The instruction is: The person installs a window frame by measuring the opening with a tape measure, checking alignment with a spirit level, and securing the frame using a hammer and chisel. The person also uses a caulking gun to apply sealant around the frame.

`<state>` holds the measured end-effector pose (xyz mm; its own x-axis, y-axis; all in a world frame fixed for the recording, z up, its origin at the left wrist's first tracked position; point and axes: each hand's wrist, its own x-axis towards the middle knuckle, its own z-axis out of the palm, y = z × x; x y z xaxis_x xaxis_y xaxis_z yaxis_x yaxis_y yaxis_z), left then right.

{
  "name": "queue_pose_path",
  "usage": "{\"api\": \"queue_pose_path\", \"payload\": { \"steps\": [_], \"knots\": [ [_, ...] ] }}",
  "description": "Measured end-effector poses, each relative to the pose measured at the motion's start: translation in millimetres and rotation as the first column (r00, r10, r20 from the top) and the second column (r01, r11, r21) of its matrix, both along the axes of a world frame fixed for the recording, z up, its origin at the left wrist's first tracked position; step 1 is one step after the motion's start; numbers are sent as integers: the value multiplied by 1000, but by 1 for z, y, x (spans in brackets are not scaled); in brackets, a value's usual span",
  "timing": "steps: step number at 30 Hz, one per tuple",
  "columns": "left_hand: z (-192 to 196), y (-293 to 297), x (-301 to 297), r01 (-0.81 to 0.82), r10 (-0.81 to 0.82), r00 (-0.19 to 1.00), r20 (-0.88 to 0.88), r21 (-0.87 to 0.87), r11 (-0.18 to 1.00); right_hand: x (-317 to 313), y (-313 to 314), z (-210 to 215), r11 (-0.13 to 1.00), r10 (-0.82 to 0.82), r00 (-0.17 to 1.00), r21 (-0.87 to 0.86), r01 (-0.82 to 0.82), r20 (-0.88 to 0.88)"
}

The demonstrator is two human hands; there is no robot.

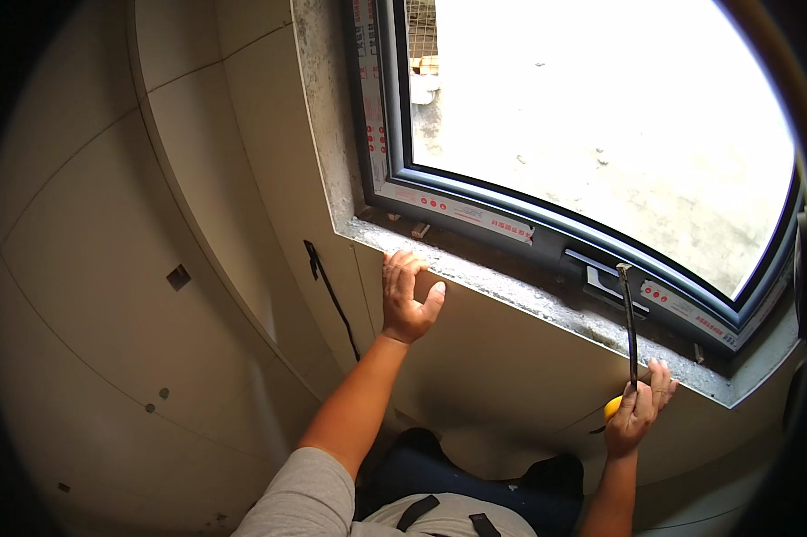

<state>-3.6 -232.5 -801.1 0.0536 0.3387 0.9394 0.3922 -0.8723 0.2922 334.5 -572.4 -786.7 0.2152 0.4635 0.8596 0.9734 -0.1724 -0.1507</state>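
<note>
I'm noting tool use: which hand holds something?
The right hand: it holds a long dark tool with a yellow part, while the left hand, empty, rests at the sill.

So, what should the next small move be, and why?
Probably bring the left hand, which appears empty at the rough grey sill, over to steady the long, thin black strip: the right hand holds its lower end, leaving its pale tip unheld.

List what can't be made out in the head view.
All head view:
- Yellow object: mostly hidden by the right hand; its link to the dark strip is unclear.
- Window frame: top cut off by the upper edge.
- Outdoor ground: mostly washed out by glare.
</note>
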Motion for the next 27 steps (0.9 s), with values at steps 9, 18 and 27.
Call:
{"api": "queue_pose_path", "payload": {
  "steps": [9, 18, 27],
  "knots": [
    [-2, 3, 0, 5, -6, 1000, 9, 18, 1000, -1, 2, 1, 1000, -8, 1000, 10, 8, 10],
    [2, 0, 0, -20, 20, 1000, -21, 24, 1000, -2, 2, 3, 1000, -23, 1000, 9, 23, 7],
    [1, 2, 1, -57, 58, 998, -21, 45, 997, -2, 3, 3, 999, -37, 999, 1, 37, 14]
  ]
}}
